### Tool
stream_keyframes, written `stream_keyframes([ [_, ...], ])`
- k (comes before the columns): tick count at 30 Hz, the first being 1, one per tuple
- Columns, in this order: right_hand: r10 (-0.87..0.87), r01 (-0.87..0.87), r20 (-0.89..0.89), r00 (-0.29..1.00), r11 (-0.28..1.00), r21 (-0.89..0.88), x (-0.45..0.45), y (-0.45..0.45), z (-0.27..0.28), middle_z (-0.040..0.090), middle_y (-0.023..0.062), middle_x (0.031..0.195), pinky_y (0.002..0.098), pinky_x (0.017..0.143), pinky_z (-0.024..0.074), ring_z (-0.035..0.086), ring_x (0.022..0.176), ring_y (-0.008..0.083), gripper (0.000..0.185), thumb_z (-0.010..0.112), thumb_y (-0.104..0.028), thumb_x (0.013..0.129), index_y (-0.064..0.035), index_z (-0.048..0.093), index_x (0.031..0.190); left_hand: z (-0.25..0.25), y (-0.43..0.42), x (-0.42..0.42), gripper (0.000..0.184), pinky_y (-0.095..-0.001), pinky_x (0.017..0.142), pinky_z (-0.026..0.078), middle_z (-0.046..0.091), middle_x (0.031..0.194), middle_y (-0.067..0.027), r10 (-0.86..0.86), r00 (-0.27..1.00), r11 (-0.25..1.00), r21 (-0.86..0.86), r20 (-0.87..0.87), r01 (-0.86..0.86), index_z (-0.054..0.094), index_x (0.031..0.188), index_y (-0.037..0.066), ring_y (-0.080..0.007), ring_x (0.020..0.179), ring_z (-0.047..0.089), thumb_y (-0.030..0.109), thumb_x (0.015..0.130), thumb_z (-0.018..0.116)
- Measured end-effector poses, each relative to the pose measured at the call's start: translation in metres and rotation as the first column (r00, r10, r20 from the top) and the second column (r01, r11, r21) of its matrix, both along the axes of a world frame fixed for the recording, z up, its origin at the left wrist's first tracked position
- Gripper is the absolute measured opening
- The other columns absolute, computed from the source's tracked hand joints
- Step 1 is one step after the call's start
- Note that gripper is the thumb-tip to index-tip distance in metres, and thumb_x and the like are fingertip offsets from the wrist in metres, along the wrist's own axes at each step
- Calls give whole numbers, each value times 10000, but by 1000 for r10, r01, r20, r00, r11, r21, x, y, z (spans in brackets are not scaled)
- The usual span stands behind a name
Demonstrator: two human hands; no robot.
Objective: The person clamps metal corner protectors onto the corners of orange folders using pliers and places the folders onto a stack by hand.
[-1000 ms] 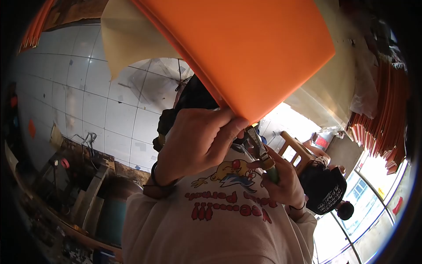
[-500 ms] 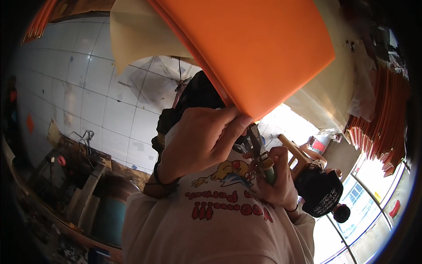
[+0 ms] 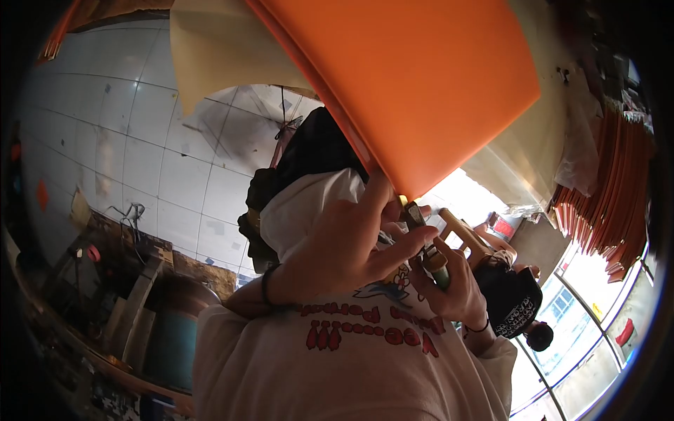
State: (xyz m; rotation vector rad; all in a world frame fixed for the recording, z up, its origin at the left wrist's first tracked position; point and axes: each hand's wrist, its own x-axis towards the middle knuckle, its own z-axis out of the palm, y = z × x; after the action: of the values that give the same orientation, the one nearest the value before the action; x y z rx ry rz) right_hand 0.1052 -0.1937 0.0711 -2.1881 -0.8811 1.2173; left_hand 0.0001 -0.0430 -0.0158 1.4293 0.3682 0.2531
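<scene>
A large orange sheet (image 3: 407, 91), with a doubled edge on its left, hangs over my chest and narrows to a corner at the bottom. My right hand (image 3: 453, 284) is closed around green-handled pliers (image 3: 435, 263), whose head is just below that corner. My left hand (image 3: 344, 242) has its index finger against the sheet's edge. Its thumb lies across the pliers, and its other fingers are partly hidden behind them. A small yellow piece (image 3: 402, 201) shows at the sheet's corner. The jaws are too covered to show what they grip.
Many folded orange sheets (image 3: 607, 196) hang at the right. A person in a black cap (image 3: 512, 295) is behind my right hand, near a wooden chair (image 3: 467, 235). Tiled floor (image 3: 126, 133) lies left, with a wooden workbench (image 3: 147, 309) at lower left.
My left thumb has left the orange corner and moved down onto the pliers, and that hand has turned. My right hand has shifted slightly right with the pliers.
</scene>
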Motion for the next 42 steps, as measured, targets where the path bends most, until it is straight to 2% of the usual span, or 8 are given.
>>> stream_keyframes([
  [7,9,-8,-34,999,1000,28,2,-4,-6,616,160,670,363,573,470,622,587,296,284,619,0,750,44,562,1024,-1,-10,4,453,-261,446,380,486,622,-32,99,990,989,-115,97,-88,438,1189,-26,-110,502,515,174,875,697],
  [11,32,-33,-84,996,999,-12,8,-2,-4,614,162,674,364,571,468,620,587,296,297,595,8,758,43,562,1052,8,0,5,452,-261,479,378,493,650,-48,87,995,996,-3,45,-87,434,1200,-32,-99,549,521,152,878,692],
  [15,-51,29,-193,980,993,-119,11,-5,-1,623,174,738,370,613,475,636,656,309,279,586,19,768,45,532,1040,-5,-14,3,437,-251,555,459,532,733,-53,122,990,958,-270,75,-97,427,1192,-43,-111,640,589,131,886,685],
  [19,-229,237,-199,953,971,15,3,-14,3,638,161,888,355,706,490,650,792,298,308,562,62,761,60,516,1065,0,-16,6,410,-252,681,533,577,823,-65,198,971,923,-358,135,-138,416,1186,-51,-149,823,672,59,885,672],
  [23,-80,51,-337,938,994,-93,10,-19,11,642,160,987,352,742,505,659,866,299,473,560,83,702,58,526,1173,-2,-19,2,394,-259,745,552,641,914,-116,186,957,937,-334,223,-104,403,1177,-55,-179,943,685,-21,874,652],
  [26,49,-51,-250,967,999,-4,13,-13,15,639,175,1028,358,729,514,663,855,292,526,526,94,703,42,521,1226,1,-19,-4,382,-266,775,552,678,959,-168,153,975,954,-281,164,-103,385,1157,-55,-191,948,688,-41,874,640],
  [33,-46,-24,-435,899,988,-155,22,-7,26,635,144,1121,349,779,542,668,873,279,676,468,111,713,-1,431,1379,1,-33,-6,459,-295,834,535,701,965,-208,243,955,933,-312,172,-182,326,1228,-79,-235,988,684,-48,880,623],
  [42,122,-106,-292,949,992,70,20,-21,5,423,205,1435,363,844,524,626,1053,348,552,536,89,726,30,506,1274,-2,-28,-8,424,-302,876,528,686,1032,-223,294,941,924,-303,170,-234,388,1242,-105,-263,1032,665,-81,879,605],
])
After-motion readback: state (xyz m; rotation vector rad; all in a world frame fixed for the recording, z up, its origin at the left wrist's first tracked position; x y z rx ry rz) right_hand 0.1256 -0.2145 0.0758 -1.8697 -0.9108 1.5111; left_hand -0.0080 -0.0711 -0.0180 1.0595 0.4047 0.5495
